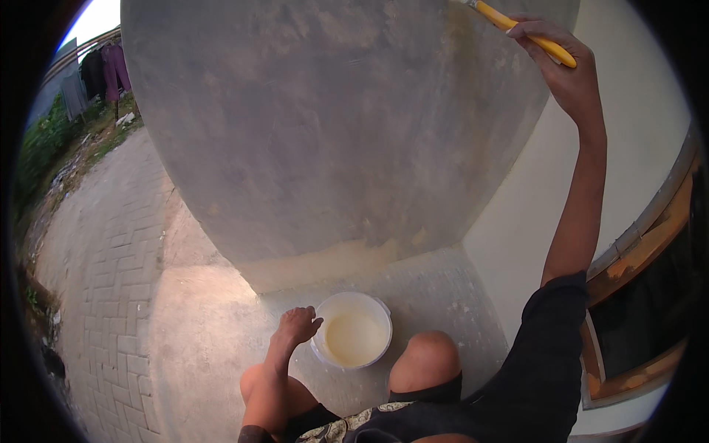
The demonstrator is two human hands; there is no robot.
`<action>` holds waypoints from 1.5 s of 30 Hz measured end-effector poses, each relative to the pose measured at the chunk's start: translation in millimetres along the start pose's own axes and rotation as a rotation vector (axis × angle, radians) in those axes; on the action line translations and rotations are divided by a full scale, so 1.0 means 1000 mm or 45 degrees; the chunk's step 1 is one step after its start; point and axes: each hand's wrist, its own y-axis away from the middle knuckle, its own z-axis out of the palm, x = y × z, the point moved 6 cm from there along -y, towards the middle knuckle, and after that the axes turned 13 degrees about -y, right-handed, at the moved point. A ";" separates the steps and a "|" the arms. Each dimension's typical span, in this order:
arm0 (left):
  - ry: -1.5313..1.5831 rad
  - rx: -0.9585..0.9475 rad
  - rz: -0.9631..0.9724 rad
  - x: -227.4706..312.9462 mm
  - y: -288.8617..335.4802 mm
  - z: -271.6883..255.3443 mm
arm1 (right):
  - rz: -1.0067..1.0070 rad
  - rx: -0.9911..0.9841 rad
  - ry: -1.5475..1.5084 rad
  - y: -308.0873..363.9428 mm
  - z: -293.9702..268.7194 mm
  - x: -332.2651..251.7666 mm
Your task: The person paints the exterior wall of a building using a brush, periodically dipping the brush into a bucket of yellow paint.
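Observation:
A yellow-handled paintbrush [550,47] is held in my right hand [565,63], raised high against the grey wall [317,140]. The brush head lies at the top edge of the view, mostly cut off. My left hand [298,325] is low, with its fingers curled in and the thumb beside the rim of a white bucket [389,325]; nothing shows in it. Pale cream paint [358,336] covers the bottom of the bucket. The bucket stands upright on the floor between my knees.
A pale side wall [517,199] meets the grey wall at the right. Beyond it is a wooden window frame [635,266]. Cream paint lies along the grey wall's bottom edge [325,266]. A paved path [118,258] runs at left, below hanging clothes [111,70].

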 end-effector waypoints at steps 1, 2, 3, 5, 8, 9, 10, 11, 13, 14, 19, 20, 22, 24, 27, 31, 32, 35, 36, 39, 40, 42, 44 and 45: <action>-0.003 -0.016 -0.006 0.000 0.000 0.003 | -0.204 0.159 0.040 0.010 0.003 -0.006; -0.004 -0.024 -0.011 -0.001 0.000 0.006 | -0.309 0.322 0.086 0.022 0.012 0.001; 0.009 0.005 0.015 -0.001 -0.001 0.008 | -0.289 0.428 0.075 0.035 0.025 0.009; 0.019 0.027 0.033 -0.004 0.001 0.009 | -0.338 0.405 0.063 0.071 0.063 0.031; 0.006 0.040 0.031 0.002 0.003 0.003 | -0.170 0.053 0.142 0.163 0.116 0.048; 0.005 0.062 0.032 0.002 0.006 -0.001 | -0.122 -0.086 0.113 0.207 0.134 0.052; 0.001 0.085 0.025 0.002 0.008 -0.005 | -0.083 -0.211 0.070 0.252 0.151 0.053; 0.006 0.087 0.022 0.003 0.008 -0.007 | -0.034 -0.322 0.015 0.295 0.160 0.054; 0.001 0.042 0.007 0.002 0.010 -0.007 | 0.109 -0.576 -0.165 0.369 0.177 0.047; -0.001 0.045 0.001 0.000 0.012 -0.004 | 0.203 -0.709 -0.245 0.392 0.184 0.042; -0.015 0.007 0.031 -0.001 0.003 0.008 | 0.543 -1.305 -0.558 0.390 0.220 0.051; -0.015 0.015 0.034 0.001 0.002 0.006 | 0.637 -1.443 -0.600 0.369 0.225 0.057; -0.039 -0.065 0.020 0.005 -0.001 0.008 | 0.528 -1.247 -0.585 0.295 0.212 0.068; -0.036 -0.050 0.021 0.007 -0.004 0.007 | 0.589 -1.123 -0.460 0.207 0.181 0.075; -0.027 -0.036 -0.016 -0.003 0.000 0.011 | 0.591 -1.024 -0.331 0.084 0.127 0.057; 0.000 -0.032 -0.011 0.000 -0.003 0.007 | 0.188 -0.574 -0.046 -0.028 0.040 0.028; 0.004 -0.023 0.022 0.006 -0.008 0.007 | 0.097 -0.429 0.004 -0.050 0.009 0.012; 0.004 -0.047 0.026 0.006 -0.011 0.011 | -0.238 0.027 0.014 -0.057 -0.003 -0.020; -0.002 -0.039 0.046 0.008 -0.012 0.011 | -0.493 0.339 0.007 -0.050 -0.006 -0.036; -0.013 -0.018 0.037 0.000 -0.004 0.012 | -0.610 0.437 0.116 -0.004 0.047 -0.019; -0.014 0.002 0.040 0.000 -0.002 0.010 | -0.478 0.370 0.024 0.006 0.059 -0.004; -0.009 0.004 0.043 0.002 0.001 0.005 | -0.322 0.161 -0.014 0.049 0.088 0.015; -0.002 0.010 0.028 0.001 0.008 -0.001 | -0.223 -0.039 0.027 0.126 0.116 0.023; -0.006 0.012 0.030 0.004 0.007 -0.004 | -0.188 -0.196 0.013 0.166 0.122 0.022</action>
